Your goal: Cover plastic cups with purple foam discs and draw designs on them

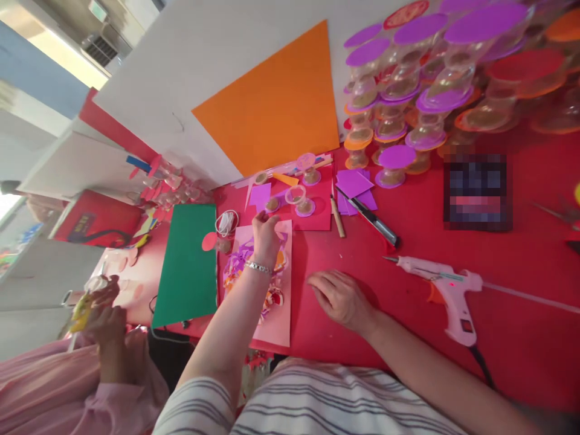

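Left hand (266,239): fingers bent, cannot tell if pinching; paper scraps (238,261) at its seven o'clock. Right hand (342,297): loosely half-open; burn possible if straying onto glue gun (455,302), three o'clock

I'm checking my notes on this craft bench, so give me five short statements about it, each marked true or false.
1. The glue gun lies to the right of the right hand. True.
2. A bracelet is on the wrist of the left hand. True.
3. The right hand grips the glue gun. False: the two are apart.
4. Paper scraps lie on the pink sheet. True.
5. The orange sheet lies flat under the left hand. False: it stands against the pale panel.
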### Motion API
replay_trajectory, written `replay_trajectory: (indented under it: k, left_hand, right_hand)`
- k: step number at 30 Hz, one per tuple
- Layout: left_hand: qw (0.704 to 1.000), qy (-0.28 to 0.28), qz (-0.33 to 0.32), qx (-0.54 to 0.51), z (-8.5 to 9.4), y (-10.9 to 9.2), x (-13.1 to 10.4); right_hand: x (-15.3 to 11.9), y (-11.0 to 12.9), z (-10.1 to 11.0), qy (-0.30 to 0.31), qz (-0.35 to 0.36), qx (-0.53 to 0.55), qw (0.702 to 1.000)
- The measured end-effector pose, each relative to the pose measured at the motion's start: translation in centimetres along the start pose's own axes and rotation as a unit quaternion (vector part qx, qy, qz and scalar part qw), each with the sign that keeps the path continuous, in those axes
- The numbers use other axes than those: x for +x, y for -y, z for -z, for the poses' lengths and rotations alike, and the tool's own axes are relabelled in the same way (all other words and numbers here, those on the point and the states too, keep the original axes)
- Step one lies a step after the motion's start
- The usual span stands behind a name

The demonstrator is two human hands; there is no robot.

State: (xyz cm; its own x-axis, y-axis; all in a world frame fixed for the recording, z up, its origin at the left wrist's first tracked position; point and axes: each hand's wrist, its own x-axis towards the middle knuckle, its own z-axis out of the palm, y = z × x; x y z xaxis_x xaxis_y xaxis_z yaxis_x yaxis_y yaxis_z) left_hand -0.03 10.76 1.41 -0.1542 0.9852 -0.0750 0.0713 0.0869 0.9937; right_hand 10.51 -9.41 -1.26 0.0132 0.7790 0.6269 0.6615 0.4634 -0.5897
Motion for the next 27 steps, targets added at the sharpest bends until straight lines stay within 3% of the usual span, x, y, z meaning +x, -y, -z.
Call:
replay_trajectory:
  k: [3,6,11,14,16,17,22,27]
  left_hand:
    - [0.999,0.049,-0.018,0.003,-1.0,0.1,-2.0]
    - [0.991,0.103,-0.071,0.037,-2.8,0.2,-2.3]
    - [0.990,0.100,-0.073,0.074,-6.0,0.5,-0.9]
    - [0.989,0.093,-0.072,0.085,-6.5,0.4,-1.1]
    - [0.987,0.091,-0.086,0.095,-5.9,-0.1,-2.2]
    - [0.983,0.116,-0.104,0.101,-5.2,-0.4,-3.0]
    - [0.955,0.196,-0.148,0.166,-0.6,-1.8,-8.2]
    - [0.938,0.230,-0.146,0.215,2.0,-0.4,-11.8]
  right_hand:
    - [-0.1,0.0,0.1,0.014,0.001,0.004,1.000]
    - [-0.2,0.0,0.1,0.026,0.011,0.007,1.000]
    - [0.0,-0.1,0.0,0.032,0.046,0.010,0.998]
    - [0.2,0.0,0.2,0.016,0.066,0.010,0.998]
    - [0.2,0.0,0.5,-0.005,0.083,0.014,0.996]
    - [0.3,0.1,0.7,-0.016,0.092,0.017,0.995]
    - [0.3,0.7,1.5,-0.055,0.128,0.035,0.990]
    - [0.5,1.1,1.5,-0.068,0.139,0.043,0.987]
